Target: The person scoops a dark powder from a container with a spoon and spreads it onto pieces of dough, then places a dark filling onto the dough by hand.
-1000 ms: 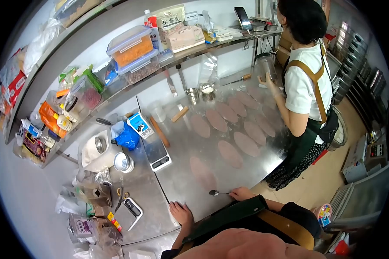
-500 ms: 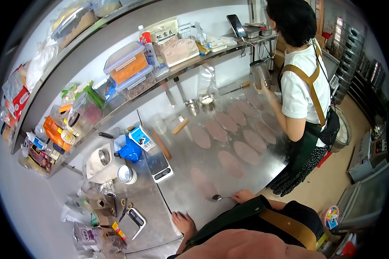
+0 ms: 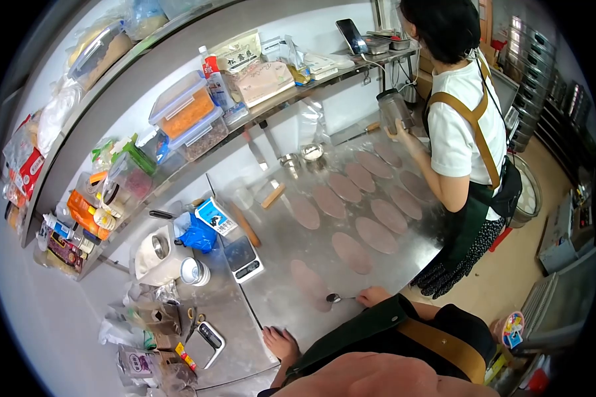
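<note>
My right hand (image 3: pixel 375 296) is closed around the handle of a metal spoon (image 3: pixel 334 298), whose bowl rests at or just above the steel table by the near end of a flat oval dough sheet (image 3: pixel 309 283). Fingers stretched out, my left hand (image 3: pixel 280 342) lies on the table's near edge and holds nothing. Several more thin, pinkish-brown dough ovals (image 3: pixel 351 252) are spread in rows further along the tabletop. A co-worker (image 3: pixel 458 126) stands at the right end with a jar (image 3: pixel 395 107) in one hand.
To the left sit a kitchen scale (image 3: pixel 243 257), a rolling pin (image 3: pixel 245 225), a blue bag (image 3: pixel 198 231) and a flour tub (image 3: pixel 157 258). A second scale (image 3: pixel 204 346) lies near scissors (image 3: pixel 193 320). Overhead, a shelf (image 3: pixel 258 114) carries boxes and packets.
The camera view has shifted slightly. The spoon and my right hand stay nearly in place beside the oval, and my left hand has not moved. The co-worker still holds the jar.
</note>
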A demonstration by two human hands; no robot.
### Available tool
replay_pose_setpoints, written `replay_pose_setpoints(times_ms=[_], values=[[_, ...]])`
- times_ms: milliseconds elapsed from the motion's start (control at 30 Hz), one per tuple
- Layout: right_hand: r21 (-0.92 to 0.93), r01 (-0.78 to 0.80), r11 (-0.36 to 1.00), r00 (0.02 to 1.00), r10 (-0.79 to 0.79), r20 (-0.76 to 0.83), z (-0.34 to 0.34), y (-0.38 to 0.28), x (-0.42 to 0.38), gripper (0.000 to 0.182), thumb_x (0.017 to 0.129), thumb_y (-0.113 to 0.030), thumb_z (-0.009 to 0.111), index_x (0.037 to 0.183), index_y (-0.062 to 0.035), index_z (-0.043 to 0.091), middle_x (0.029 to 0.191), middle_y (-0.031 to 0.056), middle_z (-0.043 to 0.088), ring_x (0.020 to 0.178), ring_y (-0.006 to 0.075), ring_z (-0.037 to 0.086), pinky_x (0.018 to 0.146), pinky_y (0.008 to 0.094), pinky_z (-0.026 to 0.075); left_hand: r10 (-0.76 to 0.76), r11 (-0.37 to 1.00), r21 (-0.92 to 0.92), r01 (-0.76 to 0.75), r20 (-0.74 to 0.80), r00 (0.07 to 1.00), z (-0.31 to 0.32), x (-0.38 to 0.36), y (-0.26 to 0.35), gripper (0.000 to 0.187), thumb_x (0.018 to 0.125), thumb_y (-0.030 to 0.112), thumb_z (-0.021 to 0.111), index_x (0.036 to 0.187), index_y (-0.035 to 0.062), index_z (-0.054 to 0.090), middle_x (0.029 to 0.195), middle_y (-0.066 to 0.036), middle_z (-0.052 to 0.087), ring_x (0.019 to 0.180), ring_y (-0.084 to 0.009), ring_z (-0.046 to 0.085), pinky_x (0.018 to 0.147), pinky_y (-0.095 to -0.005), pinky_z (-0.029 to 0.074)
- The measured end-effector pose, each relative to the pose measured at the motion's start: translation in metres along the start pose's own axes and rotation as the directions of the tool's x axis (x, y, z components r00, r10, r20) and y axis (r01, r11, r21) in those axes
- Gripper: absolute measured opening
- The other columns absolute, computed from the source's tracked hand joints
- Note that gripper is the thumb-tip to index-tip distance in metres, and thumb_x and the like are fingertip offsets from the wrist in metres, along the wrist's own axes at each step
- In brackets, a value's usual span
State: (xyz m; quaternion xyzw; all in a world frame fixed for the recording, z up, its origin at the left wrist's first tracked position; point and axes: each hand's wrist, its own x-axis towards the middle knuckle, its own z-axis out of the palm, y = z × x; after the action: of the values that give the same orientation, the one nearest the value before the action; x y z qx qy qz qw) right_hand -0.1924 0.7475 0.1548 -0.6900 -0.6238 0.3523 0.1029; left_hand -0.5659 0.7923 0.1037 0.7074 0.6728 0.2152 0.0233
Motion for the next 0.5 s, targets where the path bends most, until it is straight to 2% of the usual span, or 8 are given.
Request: replay_pose_setpoints(times_ms=[133,333,500], values=[[-0.001,-0.035,0.999,0.999,0.035,-0.033,-0.001,0.002,-0.003,0.031,0.095,-0.033,0.053,0.097,-0.0081,0.071,0.094,0.0148,0.071,0.087,0.0349,0.066,0.077,0.0433,0.052,-0.011,1.0,0.0,0.011,-0.001,1.0,-0.002,-0.001,0.003,0.052,0.091,0.025,0.055,0.13,-0.0081,0.048,0.143,-0.029,0.041,0.134,-0.0445,0.036,0.114,-0.0517,0.025],[0.033,-0.077,0.997,0.997,0.076,0.006,-0.015,-0.007,-0.009,0.031,0.096,-0.033,0.053,0.099,-0.0077,0.071,0.096,0.0162,0.07,0.089,0.0342,0.065,0.078,0.0426,0.052,-0.019,1.0,-0.015,0.018,-0.016,1.0,0.003,-0.002,0.002,0.052,0.091,0.026,0.055,0.13,-0.008,0.048,0.144,-0.029,0.041,0.135,-0.044,0.035,0.115,-0.0512,0.024],[0.041,-0.038,0.998,0.998,0.041,-0.052,-0.01,0.001,-0.006,0.031,0.097,-0.033,0.053,0.097,-0.0071,0.07,0.095,0.0182,0.07,0.09,0.0358,0.065,0.079,0.044,0.052,-0.012,1.0,-0.002,0.012,-0.013,1.0,0.002,-0.002,-0.002,0.053,0.091,0.025,0.056,0.132,-0.0074,0.046,0.144,-0.029,0.04,0.136,-0.0441,0.034,0.115,-0.0516,0.024]])
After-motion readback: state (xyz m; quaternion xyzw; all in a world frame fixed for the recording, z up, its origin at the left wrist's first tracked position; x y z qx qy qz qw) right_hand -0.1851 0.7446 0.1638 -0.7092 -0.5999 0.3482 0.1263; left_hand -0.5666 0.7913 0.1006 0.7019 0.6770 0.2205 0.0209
